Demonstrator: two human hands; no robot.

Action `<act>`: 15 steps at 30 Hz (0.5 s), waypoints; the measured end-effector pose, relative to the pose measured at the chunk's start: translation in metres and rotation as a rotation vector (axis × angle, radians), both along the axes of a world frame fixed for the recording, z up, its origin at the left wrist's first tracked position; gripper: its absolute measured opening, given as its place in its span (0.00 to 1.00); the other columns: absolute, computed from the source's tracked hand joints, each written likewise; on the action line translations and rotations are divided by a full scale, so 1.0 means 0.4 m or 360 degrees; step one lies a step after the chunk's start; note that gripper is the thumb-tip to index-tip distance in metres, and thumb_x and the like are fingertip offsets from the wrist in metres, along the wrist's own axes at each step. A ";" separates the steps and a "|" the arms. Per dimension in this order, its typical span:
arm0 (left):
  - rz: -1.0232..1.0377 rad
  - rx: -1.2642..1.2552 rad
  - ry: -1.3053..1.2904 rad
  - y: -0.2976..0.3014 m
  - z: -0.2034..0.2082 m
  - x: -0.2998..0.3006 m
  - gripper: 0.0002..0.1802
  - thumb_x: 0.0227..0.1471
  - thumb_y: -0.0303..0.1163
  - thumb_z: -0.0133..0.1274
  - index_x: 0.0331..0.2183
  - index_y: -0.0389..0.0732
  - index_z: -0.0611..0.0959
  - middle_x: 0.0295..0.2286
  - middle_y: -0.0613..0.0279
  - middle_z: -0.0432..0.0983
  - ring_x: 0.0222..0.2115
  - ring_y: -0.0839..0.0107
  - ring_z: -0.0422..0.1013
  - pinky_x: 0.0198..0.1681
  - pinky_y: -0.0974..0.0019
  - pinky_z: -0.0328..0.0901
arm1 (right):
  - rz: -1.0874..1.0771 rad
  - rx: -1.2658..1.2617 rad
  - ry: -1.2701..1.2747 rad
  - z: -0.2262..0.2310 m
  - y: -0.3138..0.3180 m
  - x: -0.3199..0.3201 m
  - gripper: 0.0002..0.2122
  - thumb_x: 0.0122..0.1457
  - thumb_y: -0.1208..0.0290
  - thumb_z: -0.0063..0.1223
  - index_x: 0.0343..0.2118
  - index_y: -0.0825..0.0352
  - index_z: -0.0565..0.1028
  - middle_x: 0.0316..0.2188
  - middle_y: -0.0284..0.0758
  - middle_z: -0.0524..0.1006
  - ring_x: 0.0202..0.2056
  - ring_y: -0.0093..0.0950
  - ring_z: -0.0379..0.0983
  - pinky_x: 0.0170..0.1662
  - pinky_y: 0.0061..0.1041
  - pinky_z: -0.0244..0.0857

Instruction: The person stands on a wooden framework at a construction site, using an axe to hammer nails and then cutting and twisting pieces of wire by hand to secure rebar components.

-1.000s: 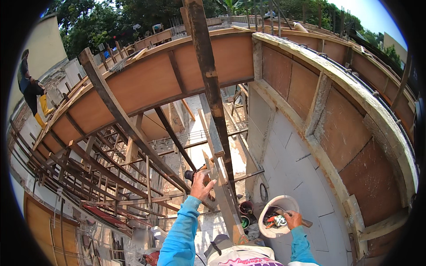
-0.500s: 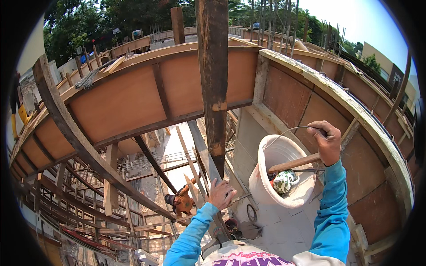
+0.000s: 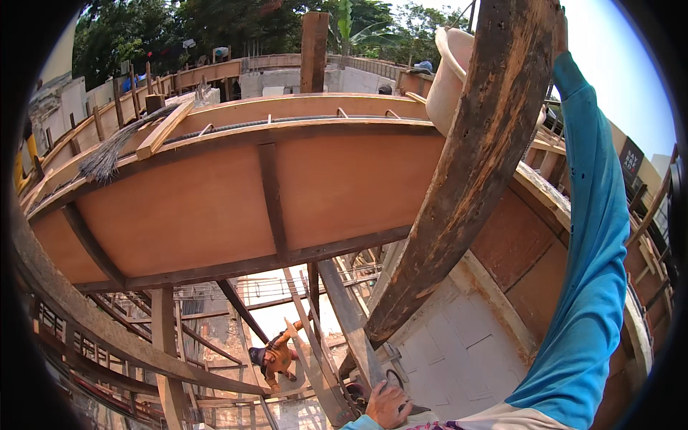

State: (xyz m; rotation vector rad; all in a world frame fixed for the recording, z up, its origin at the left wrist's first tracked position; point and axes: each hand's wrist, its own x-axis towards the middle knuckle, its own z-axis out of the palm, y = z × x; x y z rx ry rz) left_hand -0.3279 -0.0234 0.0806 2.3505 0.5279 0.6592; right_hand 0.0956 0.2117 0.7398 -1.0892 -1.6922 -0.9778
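Note:
My right arm reaches high at the right, and my right hand [image 3: 561, 30] is mostly hidden behind a thick, weathered wooden post [image 3: 466, 179]. A whitish bucket [image 3: 450, 75] hangs raised behind that post, its wire handle partly showing. The hand's grip is hidden, but the bucket has risen with it. Low in the middle, my left hand [image 3: 389, 405] is curled over the lower part of a grey timber [image 3: 351, 315]. The bucket's contents are out of sight.
Orange plywood formwork [image 3: 344, 201] curves across ahead, with steel bars along its top. A bundle of wire [image 3: 107, 158] lies on its left edge. Far below, a person in orange [image 3: 276, 358] stands among props. A curved timber [image 3: 86, 322] crosses the left side.
My right hand has lifted the bucket up and away, behind the post. My left hand has come down lower along the grey timber. The view has tilted and shifted.

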 end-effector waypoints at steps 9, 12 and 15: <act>-0.0035 -0.0042 -0.0236 0.063 0.041 -0.002 0.09 0.44 0.38 0.54 0.28 0.43 0.79 0.33 0.61 0.74 0.43 0.62 0.66 0.55 0.45 0.52 | -0.0108 0.0227 0.0336 -0.201 0.462 -0.220 0.11 0.53 0.57 0.60 0.36 0.53 0.82 0.18 0.23 0.75 0.20 0.13 0.63 0.24 0.19 0.58; -0.0047 -0.0088 -0.0243 0.069 0.037 -0.004 0.09 0.43 0.38 0.54 0.26 0.43 0.79 0.31 0.61 0.73 0.42 0.61 0.67 0.54 0.46 0.53 | 0.0140 0.0034 0.0435 -0.275 0.537 -0.304 0.09 0.53 0.64 0.59 0.34 0.62 0.80 0.18 0.27 0.74 0.21 0.17 0.65 0.23 0.20 0.60; -0.0016 -0.0095 -0.0263 0.070 0.031 -0.012 0.09 0.42 0.37 0.54 0.25 0.43 0.78 0.30 0.61 0.73 0.40 0.61 0.67 0.54 0.46 0.54 | 0.0640 -0.0152 0.0611 -0.294 0.566 -0.329 0.08 0.54 0.69 0.57 0.29 0.70 0.77 0.18 0.29 0.74 0.20 0.17 0.67 0.21 0.19 0.60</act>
